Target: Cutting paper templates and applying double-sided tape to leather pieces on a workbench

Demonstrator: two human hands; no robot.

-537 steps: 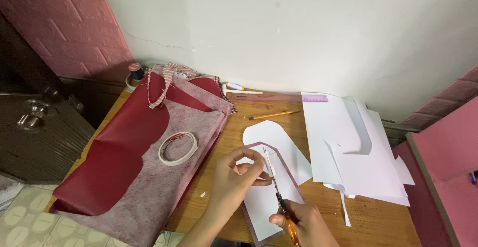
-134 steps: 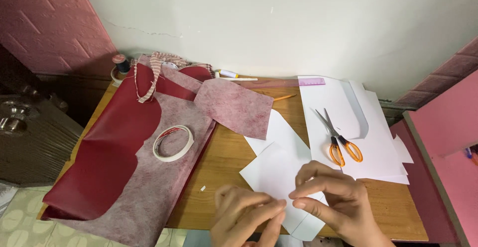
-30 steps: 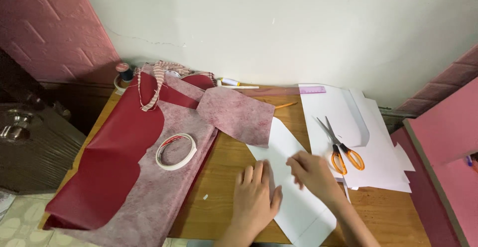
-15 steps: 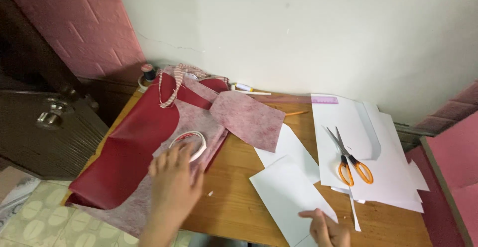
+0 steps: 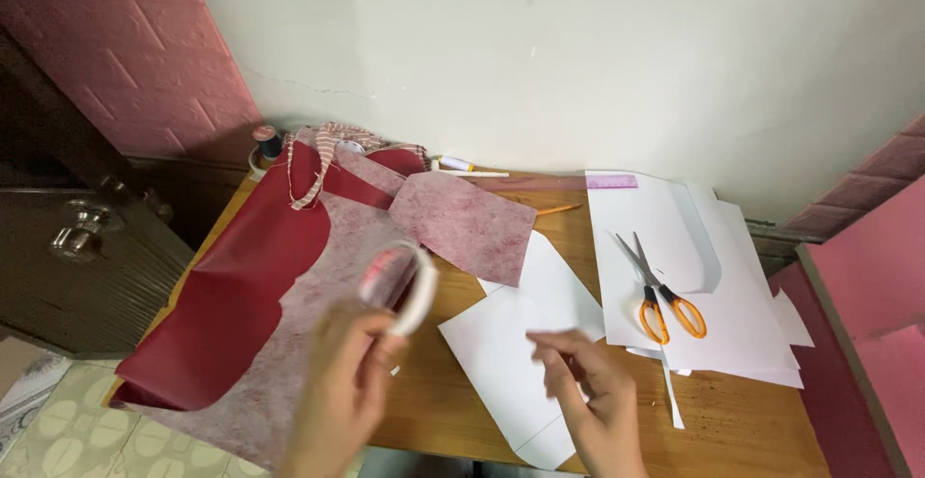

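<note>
Up above the wooden tabletop (image 5: pixel 742 420), white ring-shaped roll of tape (image 5: pixel 400 285), blurred, pinched in left hand (image 5: pixel 347 382) fingers curled round its lower rim. Right hand (image 5: pixel 588 391) over cut white paper sheet (image 5: pixel 501 343), fingers bent, loosely apart, holding nothing discernible. Orange-handled scissors (image 5: pixel 665 295) well right.

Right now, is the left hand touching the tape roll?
Touching. Head view: the left hand's fingers grip the tape roll, lifted above the fabric.

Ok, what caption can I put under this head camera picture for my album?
Left hand lifts a roll of tape above red fabric while the right hand rests on white paper, scissors nearby.
</note>
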